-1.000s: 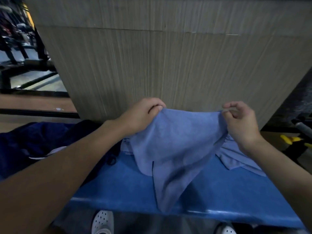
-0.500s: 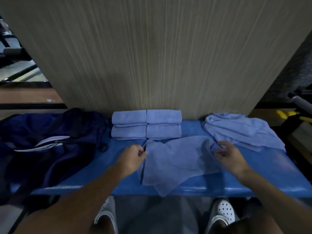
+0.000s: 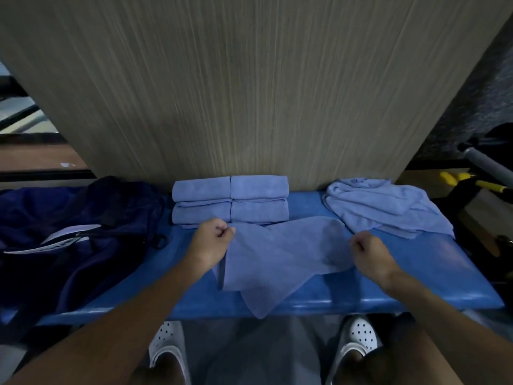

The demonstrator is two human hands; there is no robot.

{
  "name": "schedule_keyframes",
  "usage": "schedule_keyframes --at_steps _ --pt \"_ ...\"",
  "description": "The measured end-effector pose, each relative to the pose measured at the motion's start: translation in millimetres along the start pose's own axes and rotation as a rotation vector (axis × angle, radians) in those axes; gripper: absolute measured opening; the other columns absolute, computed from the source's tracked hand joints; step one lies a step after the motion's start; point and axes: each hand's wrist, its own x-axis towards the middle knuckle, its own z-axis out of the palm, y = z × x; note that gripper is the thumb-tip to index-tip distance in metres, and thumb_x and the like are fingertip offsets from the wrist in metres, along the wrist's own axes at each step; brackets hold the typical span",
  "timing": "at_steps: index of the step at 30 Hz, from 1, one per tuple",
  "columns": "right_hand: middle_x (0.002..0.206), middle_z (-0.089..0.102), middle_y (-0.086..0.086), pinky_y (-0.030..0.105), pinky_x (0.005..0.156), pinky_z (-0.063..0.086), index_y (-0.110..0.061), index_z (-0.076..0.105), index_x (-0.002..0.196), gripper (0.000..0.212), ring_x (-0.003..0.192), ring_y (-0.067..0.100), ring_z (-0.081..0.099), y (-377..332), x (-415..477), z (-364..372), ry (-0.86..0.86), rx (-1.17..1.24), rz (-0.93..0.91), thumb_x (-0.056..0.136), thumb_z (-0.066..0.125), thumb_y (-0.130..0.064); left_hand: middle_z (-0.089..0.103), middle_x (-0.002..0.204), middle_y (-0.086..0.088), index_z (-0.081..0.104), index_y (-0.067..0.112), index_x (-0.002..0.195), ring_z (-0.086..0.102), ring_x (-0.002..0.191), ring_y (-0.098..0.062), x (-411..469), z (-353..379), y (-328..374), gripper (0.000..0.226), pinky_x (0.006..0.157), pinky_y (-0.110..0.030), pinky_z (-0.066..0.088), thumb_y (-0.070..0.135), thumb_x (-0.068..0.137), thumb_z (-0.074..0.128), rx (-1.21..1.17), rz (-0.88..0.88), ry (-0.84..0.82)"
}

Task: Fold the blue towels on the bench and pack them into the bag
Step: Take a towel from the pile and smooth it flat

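Observation:
A light blue towel (image 3: 280,259) lies spread on the blue bench (image 3: 433,276), one corner hanging over the front edge. My left hand (image 3: 212,241) pinches its left top corner. My right hand (image 3: 372,255) grips its right edge with curled fingers. Behind the towel, several folded blue towels (image 3: 230,200) sit stacked in two piles against the wall. A heap of unfolded blue towels (image 3: 385,207) lies at the bench's right end. The dark navy bag (image 3: 77,232) rests on the left end.
A wood-grain wall panel (image 3: 249,93) rises right behind the bench. Black and yellow equipment (image 3: 477,184) stands to the right. My white perforated shoes (image 3: 166,343) show below the bench's front edge.
The towel, held up in the air a second ago, has been lowered and laid on the bench. Both hands came down with it and have moved slightly apart.

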Motion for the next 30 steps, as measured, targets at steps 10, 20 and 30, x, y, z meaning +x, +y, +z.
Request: schedule_keyframes --at_steps 10,20,30 --pt "0.081 0.063 0.008 0.029 0.071 0.047 -0.011 0.066 0.091 0.018 0.075 0.015 0.056 -111.7 2.7 -84.6 -0.027 0.681 -0.008 0.095 0.052 0.001 0.058 0.07 -0.005 0.062 0.008 0.076 0.052 0.067 -0.014 17.5 -96.3 94.1 0.027 0.065 -0.032 0.046 0.025 0.097 0.059 -0.245 0.17 0.227" --pt "0.072 0.057 0.016 0.034 0.06 0.046 -0.016 0.058 0.079 0.028 0.066 0.022 0.051 -165.6 -16.2 -126.2 0.075 0.31 -0.329 0.092 0.052 0.007 0.058 0.074 -0.009 0.056 0.015 0.089 0.056 0.061 -0.022 -9.7 -165.1 128.2 0.021 0.063 -0.041 0.052 0.032 0.1 0.053 -0.196 0.259 0.305" --pt "0.074 0.057 0.009 0.035 0.063 0.045 -0.016 0.06 0.084 0.012 0.07 0.019 0.051 -163.6 -23.1 -116.7 0.074 0.524 -0.137 0.093 0.061 -0.008 0.061 0.085 -0.006 0.064 0.017 0.087 0.057 0.075 -0.017 -27.9 -156.1 121.2 0.01 0.072 -0.033 0.049 0.011 0.093 0.059 -0.393 -0.034 0.001"
